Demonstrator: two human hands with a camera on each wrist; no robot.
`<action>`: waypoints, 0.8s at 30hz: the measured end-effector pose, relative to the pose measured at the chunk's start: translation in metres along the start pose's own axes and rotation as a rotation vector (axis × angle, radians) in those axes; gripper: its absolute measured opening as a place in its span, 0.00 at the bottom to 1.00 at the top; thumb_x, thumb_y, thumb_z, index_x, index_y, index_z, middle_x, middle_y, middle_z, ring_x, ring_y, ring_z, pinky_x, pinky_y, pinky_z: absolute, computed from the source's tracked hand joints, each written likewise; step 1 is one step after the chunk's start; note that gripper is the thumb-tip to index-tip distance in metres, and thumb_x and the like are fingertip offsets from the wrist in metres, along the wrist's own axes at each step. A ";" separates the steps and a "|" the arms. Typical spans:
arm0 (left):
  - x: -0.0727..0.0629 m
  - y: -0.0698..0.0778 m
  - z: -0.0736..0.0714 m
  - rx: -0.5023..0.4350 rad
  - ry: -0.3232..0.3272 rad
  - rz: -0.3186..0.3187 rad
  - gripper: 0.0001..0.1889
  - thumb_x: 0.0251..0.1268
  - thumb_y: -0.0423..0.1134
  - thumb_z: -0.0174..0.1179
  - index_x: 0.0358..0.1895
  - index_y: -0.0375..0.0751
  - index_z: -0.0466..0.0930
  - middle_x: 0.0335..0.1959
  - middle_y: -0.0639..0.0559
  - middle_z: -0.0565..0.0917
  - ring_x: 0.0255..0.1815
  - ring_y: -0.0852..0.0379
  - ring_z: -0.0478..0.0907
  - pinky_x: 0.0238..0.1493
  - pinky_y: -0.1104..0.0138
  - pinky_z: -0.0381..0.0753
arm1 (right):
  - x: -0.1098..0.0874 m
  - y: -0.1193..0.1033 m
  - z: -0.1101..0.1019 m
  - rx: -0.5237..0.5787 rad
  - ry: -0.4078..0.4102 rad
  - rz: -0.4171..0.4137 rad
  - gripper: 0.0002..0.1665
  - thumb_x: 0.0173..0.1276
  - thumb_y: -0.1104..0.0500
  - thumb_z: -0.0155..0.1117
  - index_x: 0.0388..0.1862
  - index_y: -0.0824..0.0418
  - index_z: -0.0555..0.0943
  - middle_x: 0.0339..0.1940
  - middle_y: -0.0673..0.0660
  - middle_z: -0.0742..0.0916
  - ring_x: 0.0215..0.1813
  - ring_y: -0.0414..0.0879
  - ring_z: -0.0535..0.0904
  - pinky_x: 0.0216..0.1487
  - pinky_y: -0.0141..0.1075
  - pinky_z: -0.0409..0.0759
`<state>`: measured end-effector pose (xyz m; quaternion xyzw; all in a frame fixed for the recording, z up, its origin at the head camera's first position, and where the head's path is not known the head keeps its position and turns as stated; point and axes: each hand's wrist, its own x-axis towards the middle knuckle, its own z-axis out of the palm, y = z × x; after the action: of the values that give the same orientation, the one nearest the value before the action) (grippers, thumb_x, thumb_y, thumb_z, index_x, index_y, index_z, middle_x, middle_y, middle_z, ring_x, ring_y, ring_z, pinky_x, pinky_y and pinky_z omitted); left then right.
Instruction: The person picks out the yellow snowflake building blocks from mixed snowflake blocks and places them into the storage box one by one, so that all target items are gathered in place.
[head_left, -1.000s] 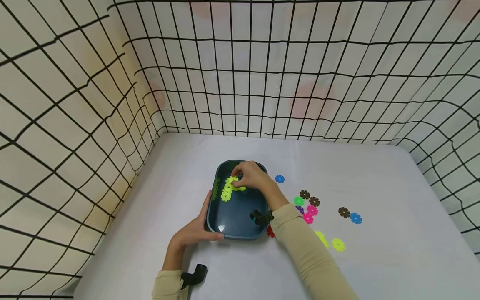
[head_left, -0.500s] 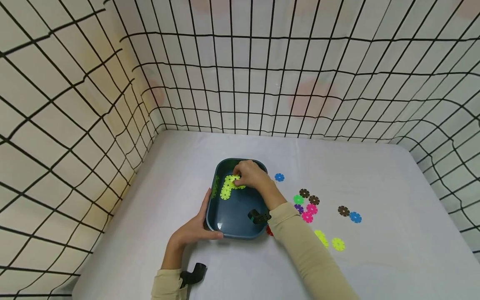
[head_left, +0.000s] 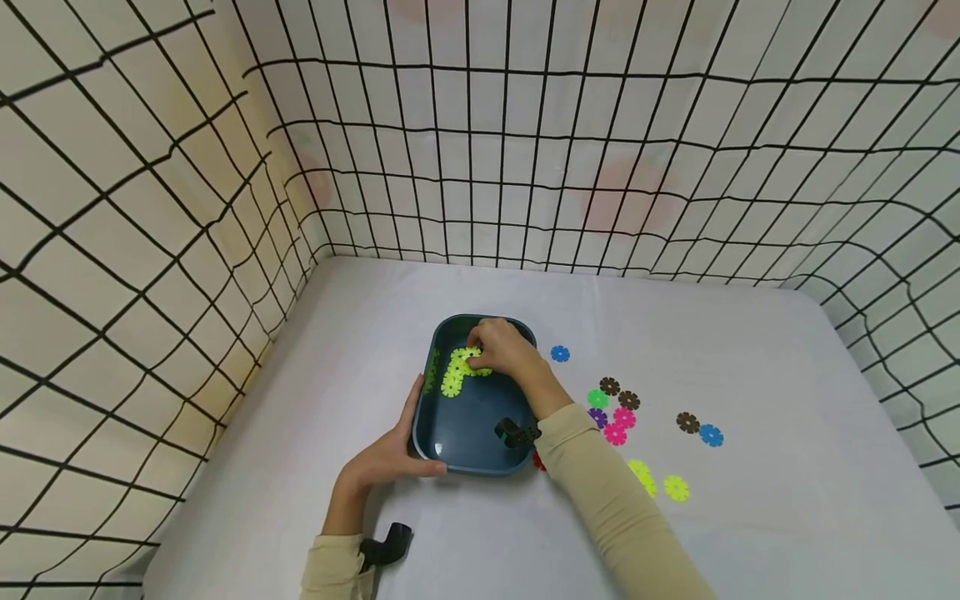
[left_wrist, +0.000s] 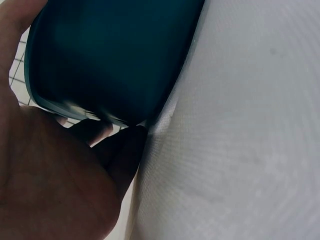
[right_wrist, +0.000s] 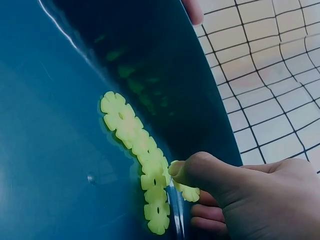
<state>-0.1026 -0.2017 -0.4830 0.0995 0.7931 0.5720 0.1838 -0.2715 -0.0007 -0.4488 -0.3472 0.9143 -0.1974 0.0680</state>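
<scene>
In the head view, a dark blue tray sits on the white table. My left hand holds its near left corner, thumb along the near side and fingers along the left wall. The left wrist view has that hand against the tray's outer wall. Inside the tray, my right hand pinches a yellow snowflake disc between thumb and fingers, close to the wall. Several other yellow snowflake discs lie flat in a bent, touching row beside it. The fingers partly cover the pinched disc.
Right of the tray lie loose discs: blue, brown, green, purple, pink and yellow. A red disc is partly hidden by the tray and right arm. Black netting surrounds the table.
The head view shifts slightly. My right hand stays at the yellow discs with only small finger movement, and my left hand keeps its place on the tray.
</scene>
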 end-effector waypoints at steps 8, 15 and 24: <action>-0.001 0.001 0.000 -0.016 0.001 -0.012 0.69 0.47 0.46 0.74 0.76 0.66 0.20 0.80 0.51 0.27 0.79 0.43 0.38 0.73 0.42 0.52 | 0.002 0.001 0.002 0.015 -0.002 0.072 0.19 0.63 0.54 0.69 0.50 0.62 0.85 0.45 0.57 0.84 0.47 0.50 0.81 0.49 0.41 0.81; -0.001 0.001 0.001 -0.011 0.007 -0.009 0.69 0.46 0.47 0.75 0.76 0.66 0.20 0.80 0.50 0.27 0.79 0.41 0.39 0.72 0.41 0.54 | 0.003 0.000 0.002 0.037 0.009 0.080 0.18 0.63 0.54 0.68 0.50 0.60 0.85 0.46 0.56 0.86 0.47 0.49 0.82 0.49 0.42 0.81; -0.001 0.001 0.001 0.000 0.004 -0.013 0.68 0.46 0.51 0.74 0.75 0.69 0.20 0.80 0.46 0.32 0.76 0.39 0.46 0.70 0.43 0.61 | -0.003 -0.013 -0.005 0.217 -0.014 -0.092 0.25 0.57 0.51 0.75 0.51 0.60 0.83 0.50 0.55 0.86 0.54 0.50 0.82 0.56 0.43 0.79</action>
<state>-0.1018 -0.2008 -0.4820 0.0930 0.7941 0.5711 0.1861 -0.2628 -0.0060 -0.4390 -0.3807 0.8701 -0.2957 0.1027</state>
